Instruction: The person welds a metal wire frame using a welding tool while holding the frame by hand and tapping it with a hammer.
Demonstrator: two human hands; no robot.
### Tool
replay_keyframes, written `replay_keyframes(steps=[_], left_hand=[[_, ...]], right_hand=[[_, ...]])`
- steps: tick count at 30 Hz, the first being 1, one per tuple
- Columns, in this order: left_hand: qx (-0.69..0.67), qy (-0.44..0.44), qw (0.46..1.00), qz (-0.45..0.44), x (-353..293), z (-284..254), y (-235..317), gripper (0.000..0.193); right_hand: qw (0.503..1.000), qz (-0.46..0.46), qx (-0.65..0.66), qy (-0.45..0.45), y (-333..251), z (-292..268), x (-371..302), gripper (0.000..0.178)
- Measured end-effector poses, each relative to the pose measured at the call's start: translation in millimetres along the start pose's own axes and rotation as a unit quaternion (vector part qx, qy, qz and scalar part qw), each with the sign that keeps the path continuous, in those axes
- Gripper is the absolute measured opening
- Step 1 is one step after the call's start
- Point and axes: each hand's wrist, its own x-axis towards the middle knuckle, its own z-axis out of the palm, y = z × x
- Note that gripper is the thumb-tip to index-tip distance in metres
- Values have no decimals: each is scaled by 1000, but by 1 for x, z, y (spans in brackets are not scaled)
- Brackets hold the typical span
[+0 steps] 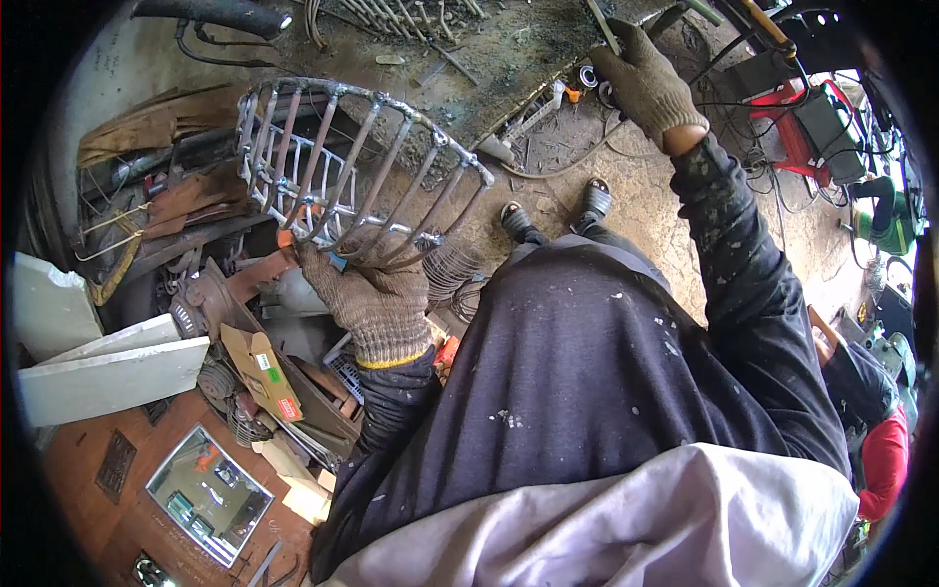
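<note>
My left hand [377, 298], in a knit work glove, is closed at the near side of a welded rod cage [337, 161]. The cage is made of curved metal bars joined to bent rims and stands tilted beside the workbench. Small orange and blue parts show by my left fingers; I cannot make out what they belong to. Over the bench's right part, my gloved right hand [646, 83] is closed around a narrow flat metal strip [601, 23]. Its far end runs out of view.
Metal rods [406, 18] lie on the dirty workbench [533, 49]. Scrap, white panels [112, 377] and an open cardboard box [259, 372] crowd the left. Cables trail by a red-and-grey machine [782, 127] at right. A person in a red sleeve [884, 465] is at far right.
</note>
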Motion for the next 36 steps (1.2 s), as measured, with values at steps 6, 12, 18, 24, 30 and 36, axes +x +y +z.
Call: replay_keyframes(steps=[6,12,18,24,30,36], left_hand=[[10,-2,1000,-13,0,3,-2,29],[17,-217,974,-62,10,-10,0,35],[-14,-75,997,-18,42,-55,-2,21],[50,-14,998,30,28,-24,-37,20],[-3,-13,997,72,-18,5,-55,35],[-31,-34,996,72,-28,16,-65,31]], right_hand=[[996,-45,-82,13,3,-8,10,55],[996,-3,-47,81,-13,-62,-15,53],[912,-72,142,378,46,-130,3,46],[860,101,23,500,146,-223,86,57],[903,163,-133,375,203,-256,178,59],[913,168,-178,326,249,-239,223,53]])
